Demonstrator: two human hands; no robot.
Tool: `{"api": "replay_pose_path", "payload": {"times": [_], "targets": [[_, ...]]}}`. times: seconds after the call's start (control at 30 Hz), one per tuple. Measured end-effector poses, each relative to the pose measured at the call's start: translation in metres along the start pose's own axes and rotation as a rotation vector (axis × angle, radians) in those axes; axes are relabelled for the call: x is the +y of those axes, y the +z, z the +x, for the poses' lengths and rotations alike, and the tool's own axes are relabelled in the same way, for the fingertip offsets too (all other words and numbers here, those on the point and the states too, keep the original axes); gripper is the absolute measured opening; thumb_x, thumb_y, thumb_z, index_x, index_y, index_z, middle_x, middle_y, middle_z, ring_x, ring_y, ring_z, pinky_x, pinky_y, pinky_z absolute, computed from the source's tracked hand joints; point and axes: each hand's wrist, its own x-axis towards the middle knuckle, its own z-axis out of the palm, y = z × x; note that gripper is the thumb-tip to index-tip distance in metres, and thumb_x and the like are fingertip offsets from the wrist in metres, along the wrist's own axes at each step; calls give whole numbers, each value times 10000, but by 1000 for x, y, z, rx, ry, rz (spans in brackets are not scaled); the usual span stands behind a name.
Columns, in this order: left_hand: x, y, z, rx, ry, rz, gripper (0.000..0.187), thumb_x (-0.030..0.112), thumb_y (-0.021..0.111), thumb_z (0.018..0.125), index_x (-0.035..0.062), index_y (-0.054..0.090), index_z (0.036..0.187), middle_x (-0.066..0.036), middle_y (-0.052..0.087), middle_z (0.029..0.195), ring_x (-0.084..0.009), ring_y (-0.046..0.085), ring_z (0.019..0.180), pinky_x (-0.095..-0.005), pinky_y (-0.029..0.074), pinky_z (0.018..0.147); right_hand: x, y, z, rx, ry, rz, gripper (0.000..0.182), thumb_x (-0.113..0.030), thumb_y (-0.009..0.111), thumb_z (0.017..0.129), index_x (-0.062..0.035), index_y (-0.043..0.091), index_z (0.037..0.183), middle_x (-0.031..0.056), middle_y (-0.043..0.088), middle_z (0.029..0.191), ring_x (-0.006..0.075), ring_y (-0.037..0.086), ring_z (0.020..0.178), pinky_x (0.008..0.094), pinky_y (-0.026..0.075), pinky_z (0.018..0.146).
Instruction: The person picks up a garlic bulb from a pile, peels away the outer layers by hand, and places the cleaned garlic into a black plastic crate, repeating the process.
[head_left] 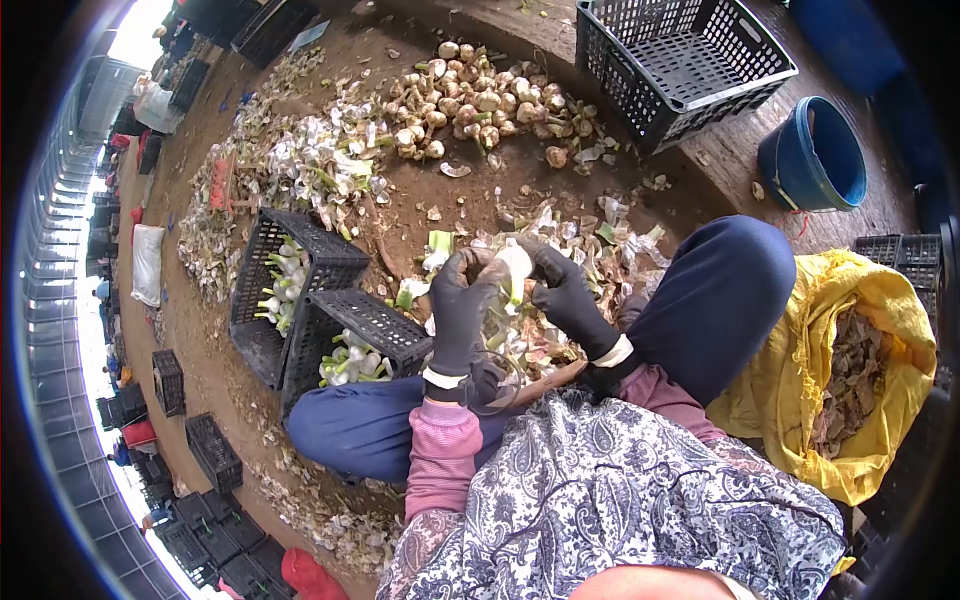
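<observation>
Both of my hands wear dark gloves and meet over a litter of peelings between my legs. A white garlic bulb (516, 262) with a short green stem pointing down is between them. My left hand (462, 305) pinches it from the left, fingers closed. On its other side, my right hand (568, 300) has its bent fingers against the bulb. Loose garlic skins (550, 345) lie under and around the hands. Just beyond my left fingers are pieces of cut green stem (412, 291).
Black crates of peeled garlic (300, 270) (375, 330) stand at my left. Unpeeled bulbs (480, 100) are heaped ahead, beside a pile of skins (330, 150). A black crate (685, 60), a blue bucket (812, 155) and a yellow sack (800, 400) are at right.
</observation>
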Motion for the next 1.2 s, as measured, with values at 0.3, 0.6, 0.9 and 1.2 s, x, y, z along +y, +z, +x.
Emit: {"api": "replay_pose_path", "payload": {"times": [0.3,0.6,0.9,1.2], "targets": [[-37,9,-6,-3,-129,-142,135,163,618,980,40,639,1034,-11,675,809,-101,651,667,-245,543,630,-11,-4,2,6,-167,195,532,-162,585,992,19,415,1462,110,556,1379,170,562,1197,306,438,1018],[4,9,-25,-96,136,138,614,55,674,869,-25,432,1428,-124,539,1355,-197,548,1225,-305,465,1019,-8,13,3,144,-38,2,642,112,475,919,-64,363,1526,79,560,1335,131,564,1086,274,463,964],[-15,-9,-7,49,152,-44,388,149,545,989,-35,545,1330,-105,660,1180,-152,653,1007,-291,542,843,11,-9,8,323,-73,-192,518,130,451,823,-27,592,1296,92,648,1174,171,619,1041,283,460,970],[-15,8,-16,-35,77,-214,476,57,624,909,-43,527,1365,-121,628,1281,-184,618,1142,-317,492,1002,-3,3,6,297,59,193,233,19,563,917,20,657,1130,27,692,932,89,621,801,251,517,735]]}}
